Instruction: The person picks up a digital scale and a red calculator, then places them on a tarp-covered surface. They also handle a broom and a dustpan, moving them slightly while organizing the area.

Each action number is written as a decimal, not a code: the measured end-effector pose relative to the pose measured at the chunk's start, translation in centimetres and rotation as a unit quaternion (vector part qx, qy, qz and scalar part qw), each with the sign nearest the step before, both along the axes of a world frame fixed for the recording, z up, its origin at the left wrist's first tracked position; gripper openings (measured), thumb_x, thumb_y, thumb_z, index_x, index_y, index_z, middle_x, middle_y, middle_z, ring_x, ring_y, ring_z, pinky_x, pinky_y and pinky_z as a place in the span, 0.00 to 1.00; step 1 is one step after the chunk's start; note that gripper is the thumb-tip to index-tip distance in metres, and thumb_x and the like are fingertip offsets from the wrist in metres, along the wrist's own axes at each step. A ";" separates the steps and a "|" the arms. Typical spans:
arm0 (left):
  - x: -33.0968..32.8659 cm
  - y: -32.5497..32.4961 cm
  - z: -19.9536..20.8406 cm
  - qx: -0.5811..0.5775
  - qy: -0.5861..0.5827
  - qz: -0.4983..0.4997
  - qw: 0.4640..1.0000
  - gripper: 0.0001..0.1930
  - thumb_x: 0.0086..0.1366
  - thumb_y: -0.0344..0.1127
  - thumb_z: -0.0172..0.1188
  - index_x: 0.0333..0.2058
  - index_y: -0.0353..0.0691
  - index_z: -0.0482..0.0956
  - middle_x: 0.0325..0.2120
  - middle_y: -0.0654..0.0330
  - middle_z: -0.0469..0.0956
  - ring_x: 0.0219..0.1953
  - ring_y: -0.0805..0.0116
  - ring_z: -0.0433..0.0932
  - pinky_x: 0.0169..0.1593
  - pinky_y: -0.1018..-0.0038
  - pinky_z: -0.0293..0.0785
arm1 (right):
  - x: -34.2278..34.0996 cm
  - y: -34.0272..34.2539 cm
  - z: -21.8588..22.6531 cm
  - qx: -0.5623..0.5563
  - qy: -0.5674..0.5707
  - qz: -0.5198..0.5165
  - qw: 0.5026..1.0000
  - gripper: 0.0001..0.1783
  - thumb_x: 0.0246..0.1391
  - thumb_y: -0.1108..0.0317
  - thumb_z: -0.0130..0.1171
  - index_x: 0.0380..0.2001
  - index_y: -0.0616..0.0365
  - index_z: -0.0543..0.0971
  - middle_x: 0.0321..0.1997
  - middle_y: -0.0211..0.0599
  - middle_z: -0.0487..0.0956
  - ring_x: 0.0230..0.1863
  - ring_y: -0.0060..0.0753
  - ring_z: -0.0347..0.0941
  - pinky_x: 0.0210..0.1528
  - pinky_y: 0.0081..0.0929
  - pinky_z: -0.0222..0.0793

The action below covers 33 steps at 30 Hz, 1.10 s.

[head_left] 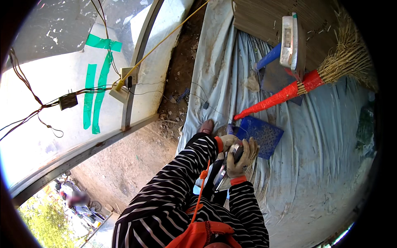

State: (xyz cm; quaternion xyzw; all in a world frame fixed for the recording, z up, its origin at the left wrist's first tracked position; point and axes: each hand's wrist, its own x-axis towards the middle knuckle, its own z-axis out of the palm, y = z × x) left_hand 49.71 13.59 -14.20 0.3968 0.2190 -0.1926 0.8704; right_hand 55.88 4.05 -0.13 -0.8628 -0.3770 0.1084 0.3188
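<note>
Both hands wear beige work gloves with orange cuffs and come together in front of my body. A small dark rounded object (237, 153) with a shiny surface is between them; its kind cannot be made out. My left hand (228, 141) is closed at its far side. My right hand (244, 159) curls its fingers over its right side. Just below the gloves, a grey and dark panel (221, 175) is partly covered by them. Beyond the hands lies a blue checkered metal platform (264, 135), with part of a blue post (230, 129) at its left corner.
A straw broom (281, 94) with a red-wrapped handle lies across the grey sheeting (310, 165). Behind it stands a scale head (289, 43) on a blue post. On the left, cables and a socket block (120, 93) hang on a panel. A wooden board (260, 18) is at the back.
</note>
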 end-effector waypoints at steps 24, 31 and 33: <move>0.0 0.0 0.9 -0.236 0.110 0.082 0.962 0.13 0.62 0.35 0.58 0.42 0.35 0.76 0.36 0.61 0.78 0.36 0.72 0.76 0.42 0.74 0.75 | -0.3 0.3 0.0 -0.006 0.006 -0.001 1.000 0.35 0.40 0.56 0.52 0.54 0.61 0.67 0.62 0.55 0.62 0.65 0.61 0.53 0.67 0.59 0.38; -0.3 -0.6 1.3 -0.212 0.131 0.131 0.960 0.16 0.61 0.39 0.60 0.43 0.33 0.75 0.36 0.60 0.77 0.36 0.73 0.76 0.41 0.74 0.74 | -0.4 0.3 0.1 0.002 0.005 0.004 1.000 0.35 0.41 0.56 0.53 0.54 0.59 0.67 0.62 0.54 0.63 0.65 0.60 0.53 0.67 0.59 0.38; 0.1 -0.5 1.1 -0.218 0.149 0.106 0.959 0.15 0.59 0.36 0.61 0.42 0.33 0.76 0.36 0.59 0.78 0.37 0.70 0.76 0.41 0.73 0.74 | -0.3 -0.1 -0.3 -0.001 0.006 0.006 1.000 0.36 0.43 0.51 0.55 0.56 0.56 0.65 0.62 0.53 0.62 0.65 0.62 0.52 0.66 0.61 0.37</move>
